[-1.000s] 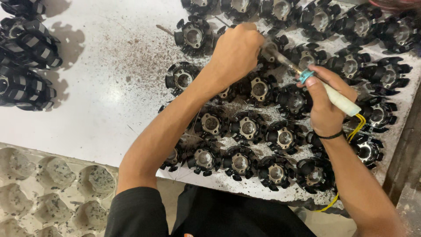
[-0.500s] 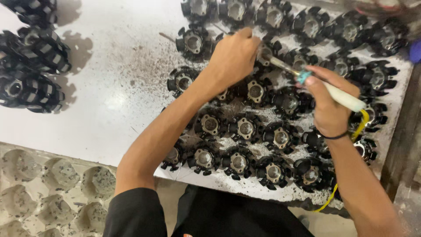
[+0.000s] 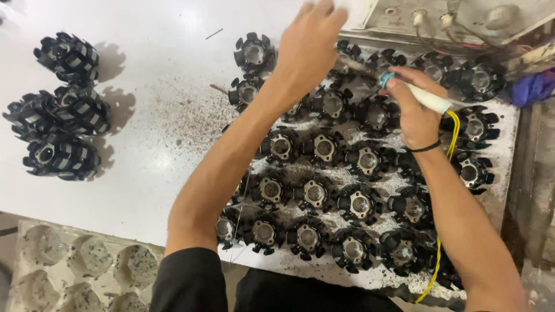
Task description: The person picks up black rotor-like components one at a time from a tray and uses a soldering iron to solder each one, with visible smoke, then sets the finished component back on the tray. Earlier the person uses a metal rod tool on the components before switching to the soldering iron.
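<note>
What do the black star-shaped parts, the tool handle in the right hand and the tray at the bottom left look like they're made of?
Star-shaped parts: probably matte black plastic moulded around dull metal hubs, going by the shiny grey centres. Tool handle in the right hand: smooth cream plastic with a teal collar, likely; a yellow wire trails from it. Tray: thin, cloudy, translucent moulded plastic by its look, speckled with dark grit.

This was a workshop bench, plain to see; rows of black wound stator cores (image 3: 324,149) covered a white table (image 3: 150,86) speckled with dark grit; a soldering iron (image 3: 417,95) trailed its yellow wire (image 3: 452,130); moulded trays (image 3: 75,266) sat below.
</note>
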`<state>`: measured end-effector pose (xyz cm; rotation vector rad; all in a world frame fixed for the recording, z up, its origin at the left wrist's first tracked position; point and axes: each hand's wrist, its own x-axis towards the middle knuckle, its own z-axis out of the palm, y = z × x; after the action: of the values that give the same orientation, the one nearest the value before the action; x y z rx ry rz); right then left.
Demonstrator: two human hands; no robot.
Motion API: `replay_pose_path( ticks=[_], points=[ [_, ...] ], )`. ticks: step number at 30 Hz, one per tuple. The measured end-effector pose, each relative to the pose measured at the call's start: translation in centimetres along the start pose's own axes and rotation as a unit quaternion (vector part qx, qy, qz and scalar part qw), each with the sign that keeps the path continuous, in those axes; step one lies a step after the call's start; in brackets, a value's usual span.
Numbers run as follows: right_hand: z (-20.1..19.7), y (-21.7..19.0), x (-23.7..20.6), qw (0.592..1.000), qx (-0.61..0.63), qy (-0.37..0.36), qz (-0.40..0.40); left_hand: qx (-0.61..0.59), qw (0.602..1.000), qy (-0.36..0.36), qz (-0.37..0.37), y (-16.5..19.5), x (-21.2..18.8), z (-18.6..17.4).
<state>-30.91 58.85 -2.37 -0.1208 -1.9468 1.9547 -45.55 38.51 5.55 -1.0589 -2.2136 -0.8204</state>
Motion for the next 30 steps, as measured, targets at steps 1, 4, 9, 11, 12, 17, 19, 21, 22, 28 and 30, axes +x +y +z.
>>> replay_pose_path(
  ticks=[1, 4, 9, 11, 12, 17, 19, 21, 22, 28, 30],
  points=[
    [-0.1, -0.1, 0.1, 1.000, -0.017, -0.001, 0.003, -0.011, 1.000, 0.009, -0.013, -0.8, -1.8, 0.9],
    [-0.1, -0.4, 0.1, 0.997, -0.081, -0.013, -0.002, -0.045, 0.990, -0.077, -0.105, -2.5, -5.1, 4.1],
    [0.2, -0.6, 0.0, 0.993, -0.119, -0.018, -0.004, -0.074, 0.989, -0.075, -0.107, -3.7, -6.3, 5.9],
    [0.3, -0.7, 0.0, 0.992, -0.122, -0.022, -0.003, -0.085, 0.988, -0.089, -0.097, -4.2, -5.8, 6.1],
    [0.4, -0.8, 0.0, 0.993, -0.113, -0.025, 0.002, -0.093, 0.987, -0.100, -0.087, -4.4, -5.4, 6.2],
    [0.6, -1.0, 0.4, 0.996, -0.074, -0.042, 0.019, -0.092, 0.988, -0.113, -0.052, -5.2, -4.5, 6.9],
    [0.6, -1.0, 0.5, 0.998, -0.035, -0.044, 0.031, -0.101, 0.987, -0.115, -0.038, -5.3, -4.7, 7.0],
    [0.5, -0.8, 0.6, 0.998, -0.023, -0.043, 0.030, -0.123, 0.983, -0.112, -0.072, -5.4, -5.2, 6.7],
    [0.5, -0.7, 0.6, 0.998, -0.029, -0.041, 0.025, -0.134, 0.981, -0.113, -0.088, -5.5, -5.5, 6.6],
    [0.8, -0.5, 0.5, 0.999, -0.026, -0.033, 0.023, -0.137, 0.983, -0.086, -0.082, -6.0, -5.2, 6.9],
    [0.9, -0.5, 0.5, 0.999, -0.037, -0.032, 0.020, -0.137, 0.981, -0.102, -0.096, -6.2, -5.0, 7.2]
  ],
)
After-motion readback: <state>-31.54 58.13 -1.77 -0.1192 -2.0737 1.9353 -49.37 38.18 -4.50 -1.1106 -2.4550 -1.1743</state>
